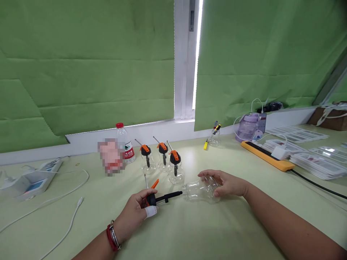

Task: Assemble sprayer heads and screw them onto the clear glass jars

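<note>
My left hand [138, 208], with white tape on its thumb, is closed round a black and orange pump sprayer head [151, 199]. A thin nozzle and an orange lever stick up from it, and its black pump tube points right. My right hand [226, 183] grips a clear plastic bottle [199, 189], tilted on its side with the mouth facing left. The tube's tip is right at the bottle mouth; whether it is inside I cannot tell. Just behind stand three assembled spray bottles [175, 175] with orange and black heads and thin nozzles.
A water bottle [128, 150] with a red cap stands beside a blurred pink item [110, 157]. Screwdrivers [216, 128] sit in a clear container [215, 140] at the back. An orange power strip [267, 157], stacked cards [318, 165] and a purple jug [247, 128] are right. White cables [72, 220] lie left.
</note>
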Tool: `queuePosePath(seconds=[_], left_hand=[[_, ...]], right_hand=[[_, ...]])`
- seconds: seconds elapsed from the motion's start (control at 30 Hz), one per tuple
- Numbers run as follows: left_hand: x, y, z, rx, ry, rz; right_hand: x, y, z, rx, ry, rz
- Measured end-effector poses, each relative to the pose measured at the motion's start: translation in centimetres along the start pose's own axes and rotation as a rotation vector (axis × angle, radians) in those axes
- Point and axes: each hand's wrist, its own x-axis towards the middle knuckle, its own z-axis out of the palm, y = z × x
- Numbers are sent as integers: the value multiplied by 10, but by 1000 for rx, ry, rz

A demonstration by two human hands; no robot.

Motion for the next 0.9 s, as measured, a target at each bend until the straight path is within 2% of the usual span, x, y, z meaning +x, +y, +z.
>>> queuePosePath(seconds=[0.4,0.67,0.9], left_hand=[[-2,1,4,-48,-22,-4],[-8,3,10,-15,-59,24],[-10,5,9,39,-24,79]], right_hand=[[7,1,16,55,13,-23],[14,2,34,83,-19,-61],[16,1,46,109,16,-113]])
